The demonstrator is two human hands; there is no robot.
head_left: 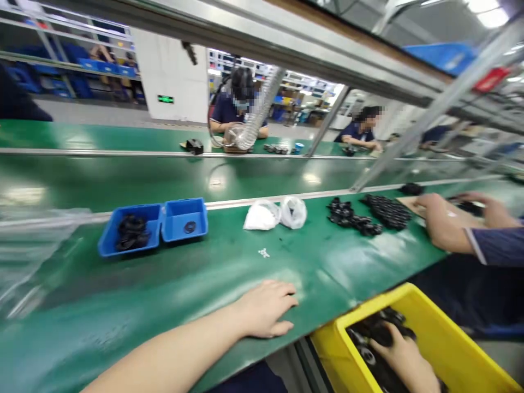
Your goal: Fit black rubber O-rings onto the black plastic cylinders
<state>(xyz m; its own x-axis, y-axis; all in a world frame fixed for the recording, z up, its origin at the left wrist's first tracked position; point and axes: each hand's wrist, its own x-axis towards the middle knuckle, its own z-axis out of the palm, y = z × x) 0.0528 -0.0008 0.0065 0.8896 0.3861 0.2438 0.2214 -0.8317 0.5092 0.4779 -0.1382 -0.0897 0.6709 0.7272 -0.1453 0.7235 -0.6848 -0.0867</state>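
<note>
My left hand [267, 308] rests flat on the green table [196, 278] near its front edge, fingers loosely spread, holding nothing. Lower right, my right hand [403, 357] reaches down into a yellow bin [446, 338] and curls over the black round parts [379, 330] lying inside; blur hides whether it grips one. Small white bits [264, 252] lie on the table beyond my left hand.
Two blue trays [158, 224] hold black rings, left of two white plastic bags [276, 214]. Piles of black parts [368, 214] lie to the right, where a co-worker's hands [440, 221] work. Behind runs a conveyor [164, 180]. Two more people sit across it.
</note>
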